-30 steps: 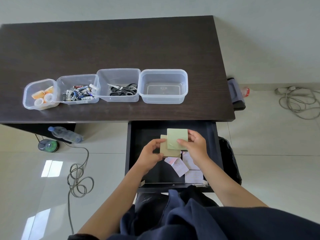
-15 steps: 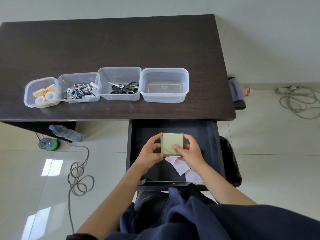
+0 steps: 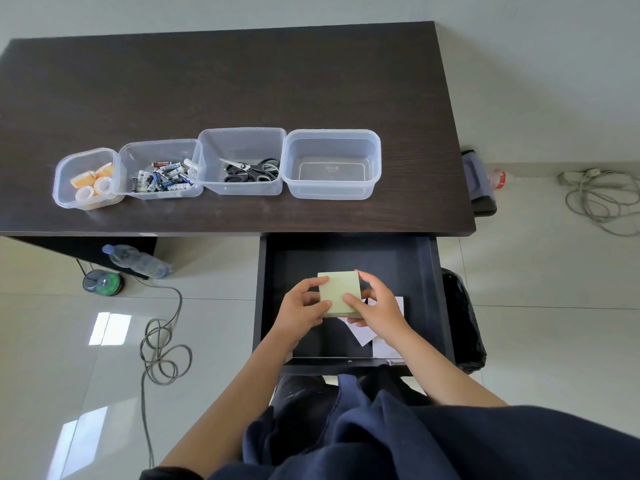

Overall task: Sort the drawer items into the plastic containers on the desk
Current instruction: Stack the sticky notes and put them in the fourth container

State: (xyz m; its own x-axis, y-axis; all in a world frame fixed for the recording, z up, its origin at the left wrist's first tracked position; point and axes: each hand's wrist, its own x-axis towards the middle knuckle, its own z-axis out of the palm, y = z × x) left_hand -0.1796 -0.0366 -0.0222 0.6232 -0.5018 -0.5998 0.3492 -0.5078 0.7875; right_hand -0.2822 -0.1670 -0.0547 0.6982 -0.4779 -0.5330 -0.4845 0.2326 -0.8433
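Observation:
A pale green stack of sticky notes (image 3: 338,289) is held above the open dark drawer (image 3: 349,258). My left hand (image 3: 300,310) grips its left edge and my right hand (image 3: 375,304) grips its right edge, thumb on top. Pink and white paper notes (image 3: 363,336) lie on the drawer floor under my right hand, partly hidden. On the dark desk (image 3: 221,81) four clear plastic containers stand in a row: one with tape rolls (image 3: 86,178), one with batteries (image 3: 161,171), one with scissors (image 3: 242,162), and an empty one (image 3: 331,164) at the right.
A water bottle (image 3: 136,260) and a round disc case (image 3: 102,283) lie on the tiled floor under the desk, with a coiled cable (image 3: 162,351) nearby. A black bin bag (image 3: 462,327) stands right of the drawer. More cables (image 3: 602,199) lie far right.
The two offset green note pads have been squared together into one stack between both hands, which stay over the drawer.

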